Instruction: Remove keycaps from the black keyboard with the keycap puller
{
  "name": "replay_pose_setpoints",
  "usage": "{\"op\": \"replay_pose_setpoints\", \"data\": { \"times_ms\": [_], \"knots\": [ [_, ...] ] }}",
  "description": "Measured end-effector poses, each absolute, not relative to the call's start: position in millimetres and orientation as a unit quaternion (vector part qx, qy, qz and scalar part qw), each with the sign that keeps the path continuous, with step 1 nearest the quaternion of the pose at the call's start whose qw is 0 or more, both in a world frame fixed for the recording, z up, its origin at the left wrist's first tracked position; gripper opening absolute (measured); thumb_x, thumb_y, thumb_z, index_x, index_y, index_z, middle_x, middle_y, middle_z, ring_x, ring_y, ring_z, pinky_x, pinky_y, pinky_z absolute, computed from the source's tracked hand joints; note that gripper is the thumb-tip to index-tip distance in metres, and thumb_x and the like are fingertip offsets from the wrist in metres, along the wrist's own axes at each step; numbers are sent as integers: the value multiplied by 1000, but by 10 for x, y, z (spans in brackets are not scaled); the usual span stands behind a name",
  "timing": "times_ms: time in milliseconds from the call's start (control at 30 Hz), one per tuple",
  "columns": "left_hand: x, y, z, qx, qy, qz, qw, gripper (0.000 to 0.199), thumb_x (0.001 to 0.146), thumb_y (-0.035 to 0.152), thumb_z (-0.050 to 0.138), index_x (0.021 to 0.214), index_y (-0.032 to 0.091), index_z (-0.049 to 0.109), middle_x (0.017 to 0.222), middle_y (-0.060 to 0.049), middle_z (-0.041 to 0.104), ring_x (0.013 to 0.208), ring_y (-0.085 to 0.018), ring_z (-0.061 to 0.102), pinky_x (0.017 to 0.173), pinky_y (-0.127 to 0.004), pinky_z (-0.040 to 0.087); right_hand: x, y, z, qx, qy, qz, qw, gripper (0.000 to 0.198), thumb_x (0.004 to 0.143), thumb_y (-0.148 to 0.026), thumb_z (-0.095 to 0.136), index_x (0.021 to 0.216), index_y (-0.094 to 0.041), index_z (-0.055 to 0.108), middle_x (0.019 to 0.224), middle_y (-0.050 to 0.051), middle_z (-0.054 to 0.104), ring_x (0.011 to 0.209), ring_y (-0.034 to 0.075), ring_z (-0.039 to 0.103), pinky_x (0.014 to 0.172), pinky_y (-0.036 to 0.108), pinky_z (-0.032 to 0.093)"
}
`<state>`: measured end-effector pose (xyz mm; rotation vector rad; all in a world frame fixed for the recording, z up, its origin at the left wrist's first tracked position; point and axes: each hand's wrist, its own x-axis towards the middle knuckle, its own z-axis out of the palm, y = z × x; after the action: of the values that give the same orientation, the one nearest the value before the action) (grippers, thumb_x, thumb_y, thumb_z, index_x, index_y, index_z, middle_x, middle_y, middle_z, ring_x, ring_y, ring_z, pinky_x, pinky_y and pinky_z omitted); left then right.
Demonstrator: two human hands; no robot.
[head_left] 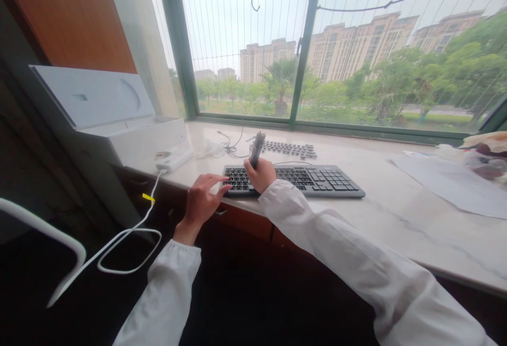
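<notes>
A dark grey keyboard [336, 181] lies on the windowsill counter, its left and middle keycaps off and the sockets bare; keys still sit on its right side. My right hand [261, 175] is closed around a dark, elongated handheld tool [258, 146], held nearly upright over the keyboard's left-middle part. The tool's lower end is hidden by the hand, so its kind is unclear. At the keyboard's left end, my left hand [204, 198] has thumb and forefinger stretched out and apart, their tips at the edge. Behind the keyboard, loose keycaps [291, 149] lie in rows.
An opened white box [146, 137] stands at the left, with a white power strip [174, 161] before it and its white cord [129, 230] hanging down. A thin dark cable [233, 148] lies coiled behind the keyboard. Paper sheets [455, 182] lie at right, below the window.
</notes>
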<state>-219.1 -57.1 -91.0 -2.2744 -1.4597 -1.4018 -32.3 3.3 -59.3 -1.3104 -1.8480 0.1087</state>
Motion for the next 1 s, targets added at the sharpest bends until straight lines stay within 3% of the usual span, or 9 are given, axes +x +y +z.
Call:
{"op": "replay_pose_setpoints", "data": {
  "times_ms": [333,500,600,667,867,1000],
  "knots": [
    [-2201,-684,-920,-728,-500,-469,-7,26,86,46,60,90,23,71,91,-3,71,85,-18,62,81,-30,50,-340,-102,-518,-461,-778,59,422,38,91,-39,40,61,-19,53,57,0,54,55,12,47,57,24,31],
    [-2028,-672,-726,-568,-495,-616,-230,40,78,57,65,91,19,66,86,-3,69,71,-15,61,61,-24,52,-237,-138,-487,-363,-836,114,395,33,92,-44,46,77,-18,61,66,1,62,63,13,56,62,23,36],
    [-1881,-644,-578,-513,-459,-618,-381,47,74,61,65,92,18,66,87,-5,69,63,-10,56,52,-18,47,-97,-181,-406,-323,-861,121,375,39,92,-52,46,80,-18,62,62,0,60,59,12,54,59,23,36],
    [-1776,-627,-488,-497,-460,-601,-424,49,72,62,68,91,17,67,87,-5,69,60,-7,54,48,-14,42,22,-224,-325,-321,-869,106,361,39,91,-54,46,84,-19,63,59,-1,58,55,12,53,57,23,35],
    [-1460,-594,-373,-509,-454,-565,-465,49,70,61,70,89,15,68,86,-5,69,54,-4,50,44,-12,38,402,-294,-207,-353,-878,0,324,39,91,-55,44,93,-21,64,56,-2,55,47,11,45,54,25,31],
    [-1279,-516,-399,-534,-461,-543,-455,49,71,60,70,90,15,67,83,-5,68,52,-5,51,43,-13,40,558,-259,-318,-359,-864,15,352,36,91,-51,44,90,-20,64,53,-2,52,47,12,45,54,24,32]
  ]
}}
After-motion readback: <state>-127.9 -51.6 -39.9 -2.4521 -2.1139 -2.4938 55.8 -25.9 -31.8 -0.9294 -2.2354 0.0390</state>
